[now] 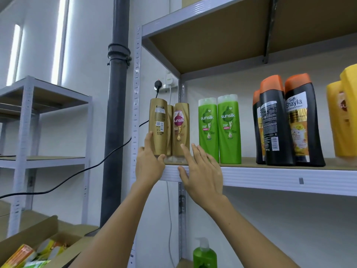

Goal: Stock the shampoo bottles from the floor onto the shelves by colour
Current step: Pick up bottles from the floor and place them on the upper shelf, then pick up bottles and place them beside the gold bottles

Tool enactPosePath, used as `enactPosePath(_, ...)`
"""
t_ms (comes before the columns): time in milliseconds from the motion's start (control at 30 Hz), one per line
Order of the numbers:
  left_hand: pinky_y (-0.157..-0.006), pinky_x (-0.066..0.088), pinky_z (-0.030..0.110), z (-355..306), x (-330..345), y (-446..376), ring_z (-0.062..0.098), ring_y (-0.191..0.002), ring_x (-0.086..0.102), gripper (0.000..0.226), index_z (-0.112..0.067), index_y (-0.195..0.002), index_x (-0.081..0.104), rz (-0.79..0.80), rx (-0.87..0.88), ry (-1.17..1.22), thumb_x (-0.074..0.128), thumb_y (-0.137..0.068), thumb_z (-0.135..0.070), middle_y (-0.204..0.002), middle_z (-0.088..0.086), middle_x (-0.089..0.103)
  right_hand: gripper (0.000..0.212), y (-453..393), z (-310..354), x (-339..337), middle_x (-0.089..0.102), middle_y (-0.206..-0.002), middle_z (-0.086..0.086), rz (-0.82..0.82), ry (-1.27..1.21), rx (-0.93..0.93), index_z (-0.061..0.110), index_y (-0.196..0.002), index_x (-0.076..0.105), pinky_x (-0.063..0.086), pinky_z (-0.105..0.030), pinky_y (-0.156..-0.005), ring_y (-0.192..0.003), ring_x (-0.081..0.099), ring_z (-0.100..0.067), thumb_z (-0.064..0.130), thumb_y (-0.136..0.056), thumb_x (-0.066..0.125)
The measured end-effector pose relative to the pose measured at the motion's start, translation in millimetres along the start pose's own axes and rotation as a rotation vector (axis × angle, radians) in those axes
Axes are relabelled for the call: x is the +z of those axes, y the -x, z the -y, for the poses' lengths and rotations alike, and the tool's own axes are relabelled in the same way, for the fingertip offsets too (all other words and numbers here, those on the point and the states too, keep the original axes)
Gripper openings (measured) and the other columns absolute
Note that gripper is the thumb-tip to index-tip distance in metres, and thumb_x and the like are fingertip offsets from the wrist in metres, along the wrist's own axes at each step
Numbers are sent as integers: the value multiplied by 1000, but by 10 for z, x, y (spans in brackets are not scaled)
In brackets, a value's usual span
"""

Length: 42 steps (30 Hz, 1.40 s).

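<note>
A person's left hand [149, 167] is raised to a shelf [270, 176] and grips the lower part of a gold shampoo bottle [158, 126], forefinger up its left side and thumb curled round the bottom front. The bottle stands upright at the left end of the shelf with its back label facing out.

The right hand [202, 171] is beside it, fingers straight and spread, holding nothing. Its forefinger tip touches the lower part of a second gold Sunsilk bottle [180, 130], which stands just right of the gripped one with its front label showing. The thumb lies against the shelf's white front edge. A third gold bottle [170, 128] shows partly between and behind those two.

Further right along the shelf stand two green Sunsilk bottles [220, 130], side by side and touching. Beyond them is a group of black bottles with orange caps [286, 122], one reading "Safi Shayla". At the right end of the shelf, cut off by the frame, are yellow bottles [345, 117].

Below the shelf, a green pump bottle [204, 254] stands on a lower level. Down and left of the shelf, an open cardboard box [38, 235] holds orange, yellow and green packs. Left of the shelf a dark pipe [116, 113] runs up the wall, with a smaller grey rack [29, 122] beyond it.
</note>
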<state>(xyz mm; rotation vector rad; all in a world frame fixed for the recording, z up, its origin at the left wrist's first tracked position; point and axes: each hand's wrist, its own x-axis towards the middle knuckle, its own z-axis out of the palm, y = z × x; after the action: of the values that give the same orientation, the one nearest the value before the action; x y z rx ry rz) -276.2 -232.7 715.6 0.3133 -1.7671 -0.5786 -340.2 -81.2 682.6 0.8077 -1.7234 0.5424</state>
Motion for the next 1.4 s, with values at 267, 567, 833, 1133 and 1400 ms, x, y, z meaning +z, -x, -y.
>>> enactPosePath(267,-91,56,52,26,-35,202,28,-108,60,55,-30,-141,39,-73,-153,120,67,-94,-21,-118,8,61,61,21,-25,-65,47,-155,-7,56,-52,-36,26,-154,41,34,-35,-116,-146,41,-19,47,-97,46)
enactPosePath(567,-114,40,43,141,-192,836,26,-139,43,56,-21,-151,31,208,-89,19,57,-101,-23,-156,0,37,67,237,-110,-358,14,-169,-6,248,-179,-94,30,-161,19,-5,-32,-123,-157,1,-19,44,-102,47)
enactPosePath(833,-94,33,23,-13,-286,1618,22,-128,54,37,-20,-142,47,497,-18,-6,46,-106,-28,-143,3,56,62,939,-210,-799,14,-169,-5,409,-377,28,22,-159,27,6,-36,-127,-157,5,-20,32,-104,52)
enactPosePath(1133,-102,46,41,-124,-166,2840,19,-117,60,34,-21,-130,55,618,29,119,43,-104,-37,-127,1,65,55,2329,-363,-1277,41,-159,2,432,-475,360,22,-155,39,27,-33,-122,-148,36,-16,32,-103,55)
enactPosePath(1400,-88,36,26,-195,66,4201,19,-109,56,29,-13,-125,54,800,-13,201,45,-106,-31,-114,-2,59,51,3728,-522,-1716,58,-144,-8,465,-412,582,12,-149,48,37,-30,-108,-130,54,-25,21,-100,60)
